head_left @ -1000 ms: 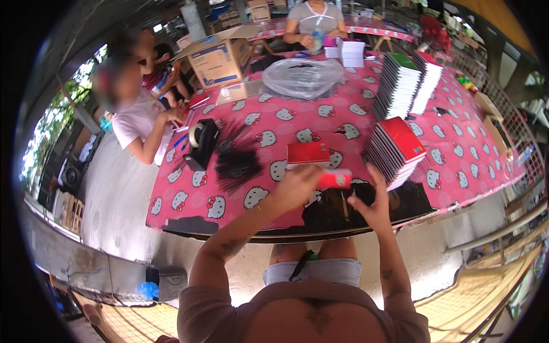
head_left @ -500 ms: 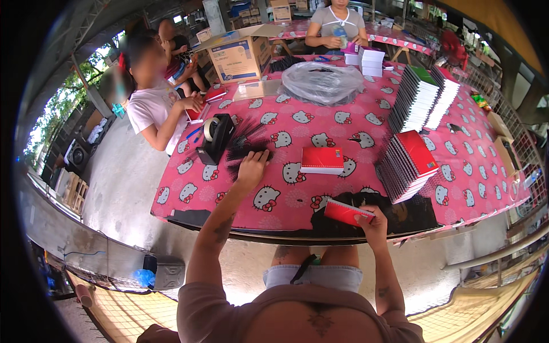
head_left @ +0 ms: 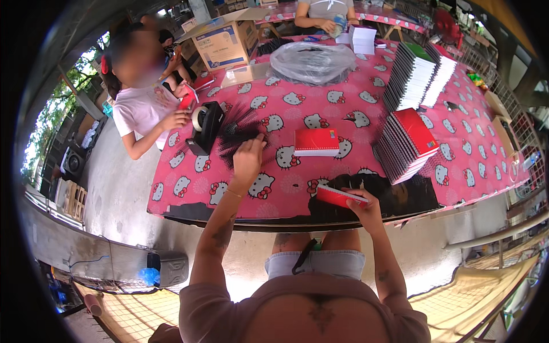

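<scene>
My right hand (head_left: 366,207) grips a small red notebook (head_left: 337,197) by its right end, just above the table's near edge. At the right edge of a pile of black spiral binding coils (head_left: 231,134), my left hand (head_left: 249,160) has its fingers drawn together on a coil, partly hidden by the hand. Between and beyond my hands lies a stack of red-covered pads (head_left: 316,139). To the right leans a tall pile of red spiral notebooks (head_left: 405,146), their black coils facing left.
A black tape dispenser (head_left: 207,128) stands left of the coils. Farther back are a clear plastic bag (head_left: 311,62), a cardboard box (head_left: 223,43), green-covered notebooks (head_left: 409,77) and white pads (head_left: 363,41). One person (head_left: 146,108) stands at the left, another (head_left: 326,14) across the table (head_left: 229,200).
My left hand's fingers have drawn together at the coils. The red notebook in my right hand has tilted and shifted slightly left. The person at the left has moved a hand toward the tape dispenser.
</scene>
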